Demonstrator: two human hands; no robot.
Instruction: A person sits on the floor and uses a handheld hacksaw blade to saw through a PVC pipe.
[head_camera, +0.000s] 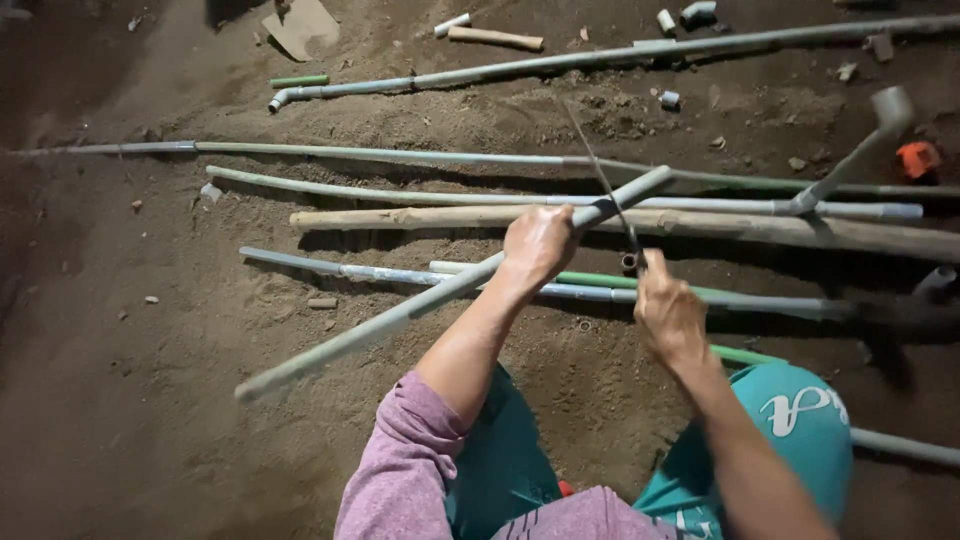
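Clearly the left hand (538, 243) is clamped around a long grey plastic pipe (400, 318), holding it slanted above the dirt floor (150, 420) to steady it. Just right of it, the right hand (668, 315) is closed on a thin dark saw blade (603, 180) laid across the pipe's far end. Other pipes (560, 200) lie beyond both hands.

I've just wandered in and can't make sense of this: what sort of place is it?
Probably an outdoor work yard or building site. The dirt ground is bare earth, strewn with long grey pipes, a wooden pole and pipe offcuts. The left hand grips a pipe while the right hand draws a thin blade across it.
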